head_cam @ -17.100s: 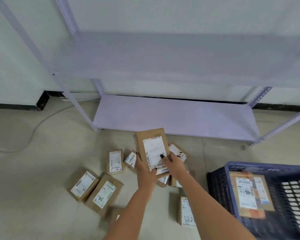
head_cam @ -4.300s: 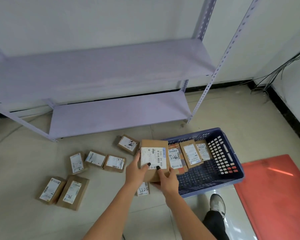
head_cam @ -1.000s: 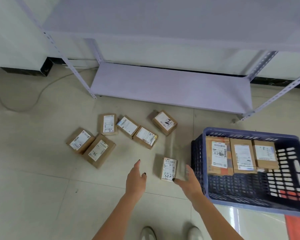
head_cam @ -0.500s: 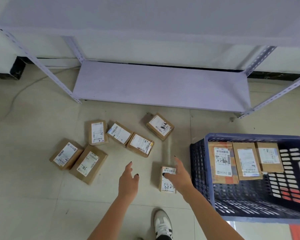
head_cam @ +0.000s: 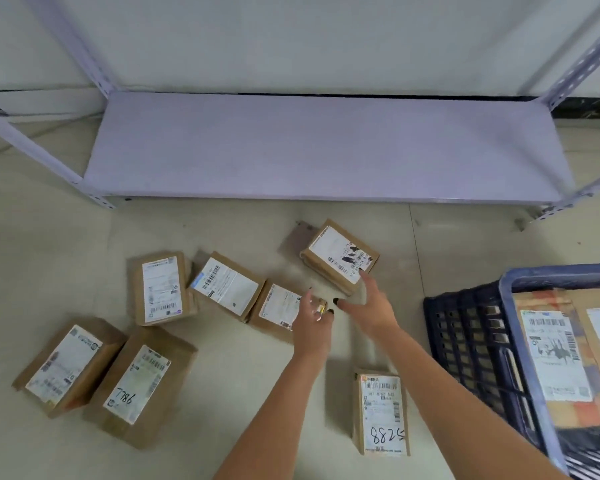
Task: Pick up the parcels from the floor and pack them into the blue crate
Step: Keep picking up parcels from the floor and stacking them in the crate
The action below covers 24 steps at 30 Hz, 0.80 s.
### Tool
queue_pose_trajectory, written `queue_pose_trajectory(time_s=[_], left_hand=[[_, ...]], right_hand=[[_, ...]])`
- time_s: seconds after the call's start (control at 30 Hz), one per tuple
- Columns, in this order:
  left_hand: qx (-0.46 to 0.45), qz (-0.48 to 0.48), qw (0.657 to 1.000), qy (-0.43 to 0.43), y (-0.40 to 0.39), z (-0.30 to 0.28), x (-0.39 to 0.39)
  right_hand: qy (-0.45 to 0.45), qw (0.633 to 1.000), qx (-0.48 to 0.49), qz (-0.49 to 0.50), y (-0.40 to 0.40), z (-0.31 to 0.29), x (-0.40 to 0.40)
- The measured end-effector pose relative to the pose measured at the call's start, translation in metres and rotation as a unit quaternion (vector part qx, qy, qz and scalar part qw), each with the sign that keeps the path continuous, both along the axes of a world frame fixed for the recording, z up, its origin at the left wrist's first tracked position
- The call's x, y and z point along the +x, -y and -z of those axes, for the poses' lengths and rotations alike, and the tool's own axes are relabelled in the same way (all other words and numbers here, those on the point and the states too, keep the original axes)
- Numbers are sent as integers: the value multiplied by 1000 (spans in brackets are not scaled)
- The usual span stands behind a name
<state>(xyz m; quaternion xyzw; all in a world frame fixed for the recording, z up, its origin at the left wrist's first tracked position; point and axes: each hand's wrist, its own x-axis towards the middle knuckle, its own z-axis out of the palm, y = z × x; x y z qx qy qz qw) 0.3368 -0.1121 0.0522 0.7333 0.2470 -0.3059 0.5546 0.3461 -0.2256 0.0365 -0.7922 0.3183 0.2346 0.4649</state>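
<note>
- Half a second ago my right hand (head_cam: 369,311) was down on the 8825 parcel (head_cam: 381,412); now both hands have reached past it toward the far parcels.
- The 8825 parcel lies flat on the floor nearest me, long axis pointing away from me.
- The blue crate (head_cam: 527,372) on my right has labelled parcels lying flat inside.
- My left hand (head_cam: 314,322) hovers over the middle parcel (head_cam: 278,311), fingers loose, holding nothing.
- Right hand's spread open, fingertips touching the far angled parcel (head_cam: 338,258).
</note>
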Motion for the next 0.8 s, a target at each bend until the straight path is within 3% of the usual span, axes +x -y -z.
queue_pose_trajectory(time_s=[0.2,0.4,0.53,0.8], left_hand=[[-3,10,999,47,47,99,55],[-40,12,999,16,65,131,66],[-16,-21,999,28,52,101,57],[4,21,998,55,20,-40,-13]], right_hand=[[28,991,-132,-6,47,94,71],[63,994,-78,33,59,124,78],[97,991,-64,59,37,87,45],[16,992,37,123,3,-68,-47]])
